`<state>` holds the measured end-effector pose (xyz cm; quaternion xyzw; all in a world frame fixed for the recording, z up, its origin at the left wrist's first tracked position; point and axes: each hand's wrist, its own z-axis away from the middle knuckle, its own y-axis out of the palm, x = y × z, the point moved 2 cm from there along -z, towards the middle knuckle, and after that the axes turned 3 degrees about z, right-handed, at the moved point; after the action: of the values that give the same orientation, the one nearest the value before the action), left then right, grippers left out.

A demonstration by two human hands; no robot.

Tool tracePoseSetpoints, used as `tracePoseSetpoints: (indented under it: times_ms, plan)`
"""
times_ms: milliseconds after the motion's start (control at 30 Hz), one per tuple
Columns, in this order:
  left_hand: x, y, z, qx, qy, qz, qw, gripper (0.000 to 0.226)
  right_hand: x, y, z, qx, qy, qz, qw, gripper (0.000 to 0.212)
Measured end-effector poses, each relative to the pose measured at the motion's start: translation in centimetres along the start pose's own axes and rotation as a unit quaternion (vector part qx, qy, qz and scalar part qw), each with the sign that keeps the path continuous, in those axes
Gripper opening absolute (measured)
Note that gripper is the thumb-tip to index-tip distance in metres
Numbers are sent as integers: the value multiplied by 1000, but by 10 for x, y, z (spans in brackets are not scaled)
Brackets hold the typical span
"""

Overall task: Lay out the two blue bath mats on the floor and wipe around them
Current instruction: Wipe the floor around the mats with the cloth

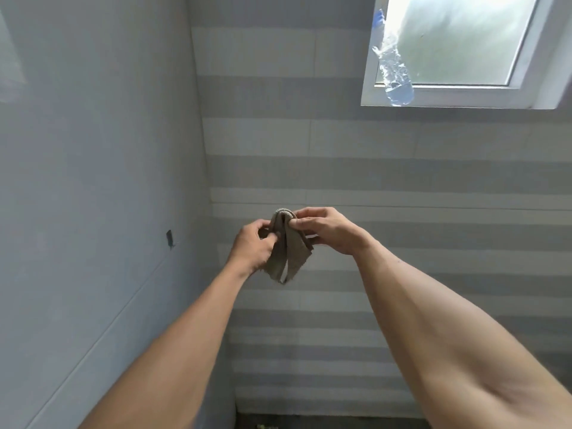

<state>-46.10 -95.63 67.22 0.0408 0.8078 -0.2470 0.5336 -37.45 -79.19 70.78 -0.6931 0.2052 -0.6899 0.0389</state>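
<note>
Both arms reach forward at chest height toward the striped tiled wall. A small grey-brown cloth (286,255) hangs folded between the hands, its loose ends pointing down. My left hand (252,246) pinches the cloth's left side. My right hand (325,229) pinches the fold at its top from the right. No blue bath mat is in view.
A plain grey wall (93,181) stands on the left and meets the striped wall (402,181) at a corner. A white-framed window (458,97) is at the upper right, with a clear plastic bottle (394,72) leaning on its sill. A dark strip of floor (325,424) shows at the bottom.
</note>
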Motion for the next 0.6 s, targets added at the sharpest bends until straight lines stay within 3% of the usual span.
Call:
tracePoseSetpoints:
  times_ms: [67,167,367,467,600]
  plan:
    - [-8,29,3,50,-8,36,998,9,-13,-36,32,-35,17,51,998,22]
    - [-20,77,14,134,-13,50,990,8,-36,-90,90,-104,59,127,985,18]
    - [-53,189,55,296,93,-116,943,14,-96,-162,213,-207,170,202,942,13]
    - [-70,247,83,355,119,-139,917,15,-127,-181,264,-266,219,237,908,17]
    - [-78,318,110,438,70,-103,890,19,-160,-200,317,-321,283,263,864,19]
